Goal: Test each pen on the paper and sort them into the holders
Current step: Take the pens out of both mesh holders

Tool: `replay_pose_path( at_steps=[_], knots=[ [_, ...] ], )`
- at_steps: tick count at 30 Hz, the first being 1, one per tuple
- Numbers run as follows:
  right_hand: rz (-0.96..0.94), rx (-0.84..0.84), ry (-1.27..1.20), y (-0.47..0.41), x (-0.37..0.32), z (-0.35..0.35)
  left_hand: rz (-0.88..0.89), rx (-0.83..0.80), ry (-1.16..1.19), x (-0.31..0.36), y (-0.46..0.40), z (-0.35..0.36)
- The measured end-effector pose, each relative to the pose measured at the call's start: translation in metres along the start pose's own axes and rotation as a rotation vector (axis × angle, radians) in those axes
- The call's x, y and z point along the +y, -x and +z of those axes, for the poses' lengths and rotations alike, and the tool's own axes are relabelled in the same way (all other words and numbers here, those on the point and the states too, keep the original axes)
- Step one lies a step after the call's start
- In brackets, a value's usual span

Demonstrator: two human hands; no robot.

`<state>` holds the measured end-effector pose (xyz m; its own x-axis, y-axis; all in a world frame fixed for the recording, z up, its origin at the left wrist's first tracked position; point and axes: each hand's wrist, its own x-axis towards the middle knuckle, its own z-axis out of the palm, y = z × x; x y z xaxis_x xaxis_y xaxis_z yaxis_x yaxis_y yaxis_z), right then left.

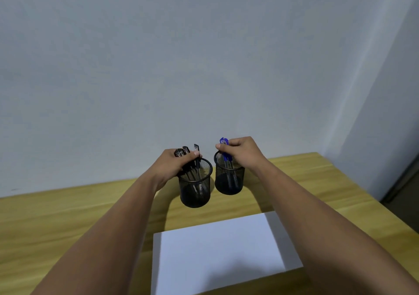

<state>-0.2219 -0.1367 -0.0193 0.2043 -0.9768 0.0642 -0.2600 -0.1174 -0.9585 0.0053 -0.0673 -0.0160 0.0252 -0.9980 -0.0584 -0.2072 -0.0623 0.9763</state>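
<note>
We look down on a yellow wood-grain table [56, 215] set against a plain pale grey-blue wall [158, 56]; at the far right we see a corner of the room and a dark strip of floor or doorway [401, 181]. We find no readable brand, label or writing anywhere.

Our left hand [174, 164] has its fingers curled round a bunch of black pens [187, 153], whose caps stick up above the knuckles and whose barrels stand inside the left holder [196, 184], a black mesh cup directly under and just right of that hand.

Just beside it, a little farther back, stands the right holder [229, 177], a matching mesh cup. Our right hand [240, 150] grips the tops of the blue pens [224, 145] that stand in this cup, thumb and fingers closed on them above its rim.

Nearer to us than both hands, between the forearms, a white sheet of paper [215, 254] lies flat on the table, slightly turned, with the shadows of our arms falling on its near edge.
</note>
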Motion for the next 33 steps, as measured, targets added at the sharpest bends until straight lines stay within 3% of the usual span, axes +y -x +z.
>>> replay_pose_path(
  at_steps=[12, 17, 24, 33],
  knots=[
    [-0.003, 0.037, 0.018, 0.002, -0.011, -0.003, 0.045, 0.014, 0.011, 0.008, 0.005, -0.004],
    [-0.028, 0.103, -0.007, 0.006, -0.023, 0.000, 0.113, 0.113, -0.011, 0.010, 0.002, -0.006],
    [-0.111, 0.187, -0.040, 0.024, -0.061, -0.009, 0.282, 0.295, 0.225, 0.050, 0.018, -0.010],
    [-0.183, 0.195, -0.007, 0.059, -0.099, -0.010, 0.203, 0.314, 0.081, 0.058, 0.048, -0.004]
  ],
)
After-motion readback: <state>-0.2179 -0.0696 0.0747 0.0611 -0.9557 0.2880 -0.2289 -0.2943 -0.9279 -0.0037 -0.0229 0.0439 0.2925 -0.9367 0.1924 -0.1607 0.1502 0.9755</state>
